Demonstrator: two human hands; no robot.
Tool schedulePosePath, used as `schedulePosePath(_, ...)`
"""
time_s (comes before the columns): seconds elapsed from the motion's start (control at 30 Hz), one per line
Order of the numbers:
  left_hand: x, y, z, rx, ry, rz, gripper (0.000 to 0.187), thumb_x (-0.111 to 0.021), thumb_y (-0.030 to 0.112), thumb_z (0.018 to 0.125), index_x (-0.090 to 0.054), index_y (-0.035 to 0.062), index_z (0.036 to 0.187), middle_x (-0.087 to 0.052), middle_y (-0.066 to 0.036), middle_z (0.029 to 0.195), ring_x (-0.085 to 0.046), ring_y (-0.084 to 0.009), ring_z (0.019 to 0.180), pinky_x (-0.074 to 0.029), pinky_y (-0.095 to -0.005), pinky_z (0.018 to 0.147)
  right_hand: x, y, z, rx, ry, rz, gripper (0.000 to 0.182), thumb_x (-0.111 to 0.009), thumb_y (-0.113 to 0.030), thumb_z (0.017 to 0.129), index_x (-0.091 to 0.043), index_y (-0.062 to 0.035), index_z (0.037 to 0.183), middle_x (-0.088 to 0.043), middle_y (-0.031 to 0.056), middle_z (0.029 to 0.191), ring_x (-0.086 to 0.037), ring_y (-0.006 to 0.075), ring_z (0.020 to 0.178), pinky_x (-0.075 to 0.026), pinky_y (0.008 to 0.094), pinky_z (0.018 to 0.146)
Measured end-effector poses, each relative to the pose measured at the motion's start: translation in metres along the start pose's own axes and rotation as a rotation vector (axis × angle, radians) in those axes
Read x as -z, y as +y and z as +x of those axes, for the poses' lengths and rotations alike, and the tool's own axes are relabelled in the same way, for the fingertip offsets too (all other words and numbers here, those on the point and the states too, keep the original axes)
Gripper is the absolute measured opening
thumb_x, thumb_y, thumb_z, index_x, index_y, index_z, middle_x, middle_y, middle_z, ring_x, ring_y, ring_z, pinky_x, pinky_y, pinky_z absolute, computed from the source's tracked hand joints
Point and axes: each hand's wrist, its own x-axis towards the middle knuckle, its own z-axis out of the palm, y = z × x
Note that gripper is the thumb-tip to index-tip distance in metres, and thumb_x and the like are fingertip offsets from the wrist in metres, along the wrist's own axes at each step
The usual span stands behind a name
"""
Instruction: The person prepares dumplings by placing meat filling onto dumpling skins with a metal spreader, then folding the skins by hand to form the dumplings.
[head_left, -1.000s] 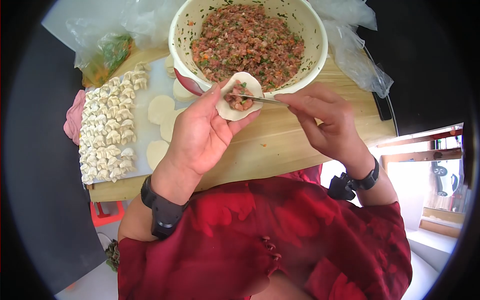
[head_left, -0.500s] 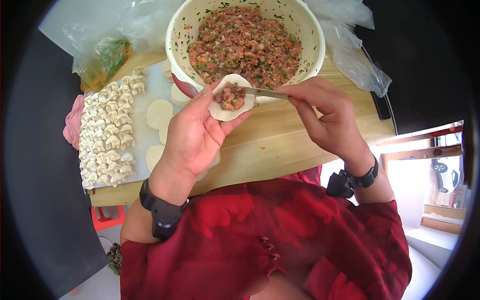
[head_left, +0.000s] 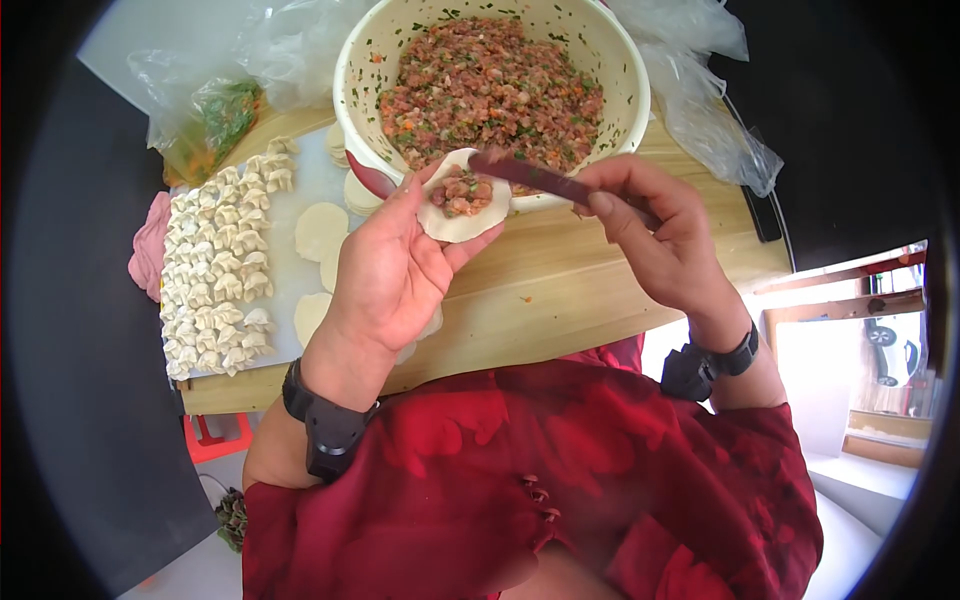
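My left hand [head_left: 388, 265] cups a round dumpling wrapper [head_left: 447, 224], its thumb at the near rim and its fingers beneath. A lump of meat filling [head_left: 462, 192] sits in the middle of the dough. Between thumb and fingers of my right hand [head_left: 655, 225] is a flat, narrow butter knife [head_left: 535, 176], looking dark red in this light. Its tip hovers by the wrapper's upper right edge. Behind both hands stands a large white bowl [head_left: 640, 110] holding minced meat [head_left: 490, 90] with green and orange bits.
Rows of folded dumplings [head_left: 225, 255] cover the left of a pale board [head_left: 283, 290]. Flat wrappers [head_left: 322, 231] lie beside them, partly behind my left forearm. Plastic bags [head_left: 690, 110] flank the bowl. A pink cloth [head_left: 150, 245] is at the table's left edge.
The knife has come off the filling and turned, its blade going from silvery to dark red. My right hand has rolled slightly; my left hand stays nearly still with the wrapper.
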Motion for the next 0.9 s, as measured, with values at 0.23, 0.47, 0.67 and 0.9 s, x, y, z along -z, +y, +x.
schedulePosePath(0.23, -0.002, -0.005, 0.001, 0.091, -0.088, -0.105, 0.044, -0.031, 0.026, 0.105, -0.035, -0.0006, 0.139, -0.048, -0.015, 0.137, -0.050, -0.0297, 0.125, -0.044, -0.0460, 0.106, -0.026, -0.002, 0.006, 0.112, -0.096, -0.069, 0.030, -0.069, 0.003, 0.078, -0.062, -0.0076, 0.105, -0.061, 0.0032, 0.087, -0.060, 0.0143, 0.077, -0.048, 0.0258, 0.063)
schedulePosePath(0.47, 0.010, -0.007, -0.001, 0.130, -0.174, -0.208, 0.044, -0.030, 0.029, 0.106, -0.039, 0.0015, 0.138, -0.053, -0.013, 0.132, -0.053, -0.0269, 0.121, -0.043, -0.0440, 0.104, -0.025, 0.002, 0.014, 0.369, -0.118, -0.208, 0.032, -0.072, 0.001, 0.073, -0.066, -0.0111, 0.101, -0.064, 0.0063, 0.087, -0.063, 0.0266, 0.077, -0.052, 0.0333, 0.063)
schedulePosePath(0.67, 0.002, -0.003, -0.002, 0.162, -0.201, -0.217, 0.047, -0.030, 0.033, 0.105, -0.038, 0.0006, 0.139, -0.050, -0.014, 0.135, -0.050, -0.0274, 0.124, -0.038, -0.0482, 0.109, -0.021, 0.006, 0.010, 0.388, -0.142, -0.324, 0.036, -0.071, 0.003, 0.069, -0.066, -0.0139, 0.101, -0.062, 0.0062, 0.085, -0.063, 0.0260, 0.076, -0.052, 0.0338, 0.062)
schedulePosePath(0.9, -0.004, -0.006, -0.002, 0.138, -0.087, -0.040, 0.049, -0.032, 0.034, 0.105, -0.039, -0.0022, 0.138, -0.054, -0.015, 0.132, -0.057, -0.0269, 0.117, -0.047, -0.0416, 0.102, -0.029, 0.006, 0.018, 0.363, -0.018, -0.099, 0.019, -0.072, -0.001, 0.074, -0.069, -0.0085, 0.091, -0.061, 0.0042, 0.080, -0.056, 0.0174, 0.066, -0.043, 0.0291, 0.053)
